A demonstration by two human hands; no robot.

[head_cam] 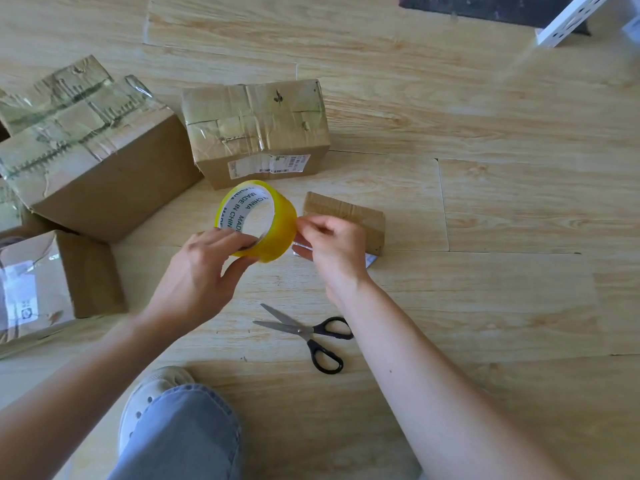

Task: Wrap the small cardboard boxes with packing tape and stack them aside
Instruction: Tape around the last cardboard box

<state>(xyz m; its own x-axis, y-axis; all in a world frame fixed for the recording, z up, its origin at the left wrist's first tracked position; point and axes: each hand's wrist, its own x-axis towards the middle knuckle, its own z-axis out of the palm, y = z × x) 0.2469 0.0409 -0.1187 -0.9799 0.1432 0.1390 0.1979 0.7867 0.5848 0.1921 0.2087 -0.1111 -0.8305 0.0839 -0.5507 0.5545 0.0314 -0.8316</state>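
- Small cardboard box (349, 216) lies flat on the wood floor (485, 202), just right of frame centre, at 3 o'clock of the tape roll. Its near-left part is hidden behind the right hand.
- Tape roll (258, 221) is yellow and held at frame centre. Its open core tilts toward us, and we read "MADE IN CHINA" inside.
- Left hand (204, 268) grips the roll from 7 o'clock, with fingers hooked into the core and the thumb under the outer face.
- Right hand (332, 247) comes in from 5 o'clock with fingers curled. Thumb and forefinger pinch at the roll's outer face on its 3 o'clock side. We cannot tell whether a loose tape end sits between them.
- Scissors (304, 332) lie on the floor at 6 o'clock of the hands, apart from both. The black handles are toward 4 o'clock, and the partly open blades point to 10 o'clock.
- Taped box (256, 129) sits at 12 o'clock of the roll, with wrinkled clear tape over the top and a label on its near side.
- Big taped box (93, 150) is at 10 o'clock, just beside the taped box.
- Third box (52, 282) is at 8 o'clock by the left edge, with clear tape and a white label on top.
- Shoe (149, 396) and jeans leg (187, 438) are at 6 o'clock, at the bottom edge.
- White bracket (568, 26) is at 1 o'clock in the top corner, blurred.
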